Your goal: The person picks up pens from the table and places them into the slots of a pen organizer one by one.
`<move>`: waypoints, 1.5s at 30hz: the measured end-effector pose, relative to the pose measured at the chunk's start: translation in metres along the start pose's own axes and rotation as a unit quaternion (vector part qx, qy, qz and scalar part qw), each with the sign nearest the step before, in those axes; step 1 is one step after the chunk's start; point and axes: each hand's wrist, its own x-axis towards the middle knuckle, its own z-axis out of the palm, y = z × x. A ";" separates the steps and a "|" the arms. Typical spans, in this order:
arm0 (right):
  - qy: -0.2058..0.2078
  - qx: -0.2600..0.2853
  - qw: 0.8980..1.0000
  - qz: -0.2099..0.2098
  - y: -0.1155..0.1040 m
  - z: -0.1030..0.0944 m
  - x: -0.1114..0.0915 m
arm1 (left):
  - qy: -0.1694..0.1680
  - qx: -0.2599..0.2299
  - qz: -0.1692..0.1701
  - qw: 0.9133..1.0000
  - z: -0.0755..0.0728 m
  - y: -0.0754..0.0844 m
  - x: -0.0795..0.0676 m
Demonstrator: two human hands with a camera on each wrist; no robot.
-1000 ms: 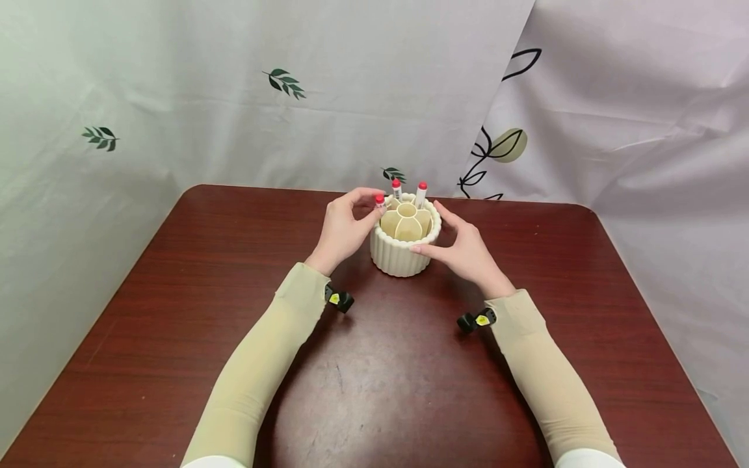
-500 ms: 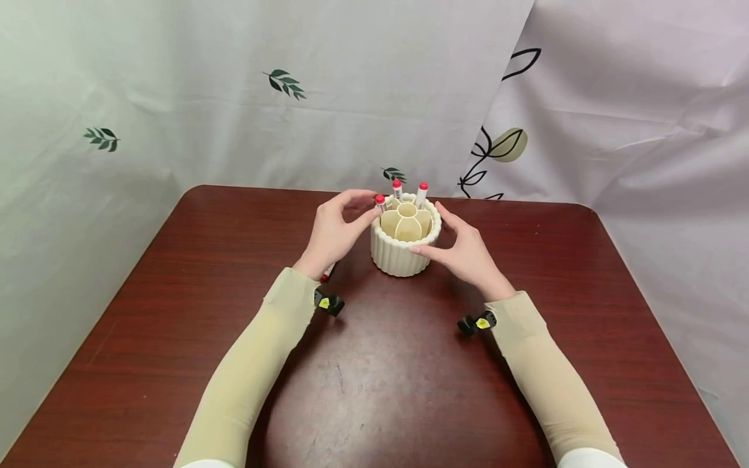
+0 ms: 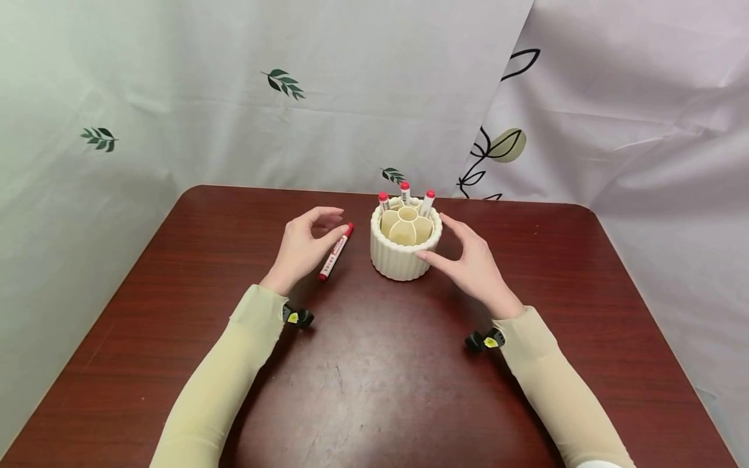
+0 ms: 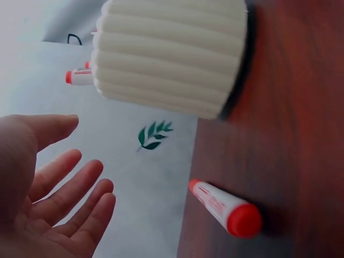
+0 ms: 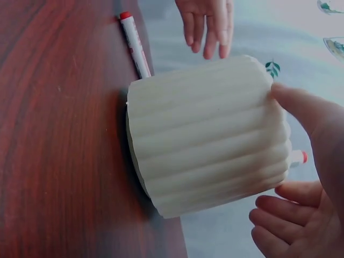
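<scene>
A cream fluted pen holder (image 3: 404,257) stands upright on the table, with a flower-shaped divider inside. Three red-capped white markers, one of them the left marker (image 3: 383,201), stand in its back compartments. My right hand (image 3: 476,263) holds the holder's right side, thumb at the front rim and fingers toward the back; in the right wrist view the thumb (image 5: 293,102) touches the rim. Left of the holder, another red-and-white marker (image 3: 335,255) lies on the table. My left hand (image 3: 304,247) hovers beside that marker with loosely bent fingers and nothing in them.
The dark red wooden table (image 3: 374,390) reaches back to a pale curtain (image 3: 193,97) printed with leaves. A black camera (image 3: 300,317) is strapped at the left wrist and another camera (image 3: 484,340) at the right.
My left hand has let go of the left marker in the holder and moved left and down, uncovering the lying marker. The standing markers have shifted slightly right, as if the holder turned.
</scene>
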 end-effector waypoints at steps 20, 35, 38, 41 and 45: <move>-0.023 0.011 1.000 -0.014 0.002 -0.001 0.008 | -0.099 0.104 -0.074 0.987 -0.006 -0.018 -0.021; -0.049 0.071 0.996 0.027 0.004 0.010 0.020 | -0.129 0.149 -0.106 0.975 -0.009 -0.023 -0.025; -0.049 0.075 0.996 0.026 0.005 0.011 0.021 | -0.130 0.155 -0.110 0.973 -0.009 -0.025 -0.024; -0.047 0.080 0.996 0.018 0.006 0.012 0.021 | -0.131 0.164 -0.110 0.972 -0.010 -0.026 -0.024; -0.045 0.083 0.995 0.012 0.008 0.012 0.021 | -0.133 0.177 -0.108 0.969 -0.010 -0.027 -0.024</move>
